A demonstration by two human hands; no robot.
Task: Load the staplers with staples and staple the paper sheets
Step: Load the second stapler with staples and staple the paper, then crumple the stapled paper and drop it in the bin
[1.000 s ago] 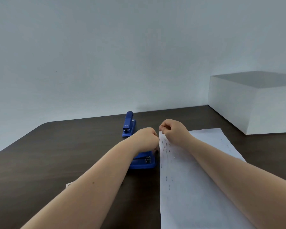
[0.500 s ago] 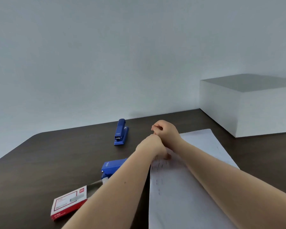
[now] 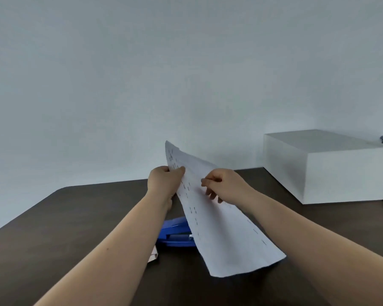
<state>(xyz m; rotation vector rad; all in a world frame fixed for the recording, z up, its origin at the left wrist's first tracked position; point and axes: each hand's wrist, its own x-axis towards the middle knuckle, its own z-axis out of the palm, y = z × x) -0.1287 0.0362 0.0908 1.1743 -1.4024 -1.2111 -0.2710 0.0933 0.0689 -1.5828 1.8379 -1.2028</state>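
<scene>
I see the paper sheets (image 3: 212, 219) lifted and tilted above the dark table (image 3: 53, 228), the left hand (image 3: 163, 181) pinching their upper edge and the right hand (image 3: 224, 186) pinching the middle. A blue stapler (image 3: 175, 234) lies on the table, partly under the sheets' lower edge; a white box (image 3: 327, 166) sits far right.

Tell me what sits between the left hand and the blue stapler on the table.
Nothing solid. The left hand pinches the lifted paper sheets, whose lower part drapes in front of the blue stapler, hiding its right end.
</scene>
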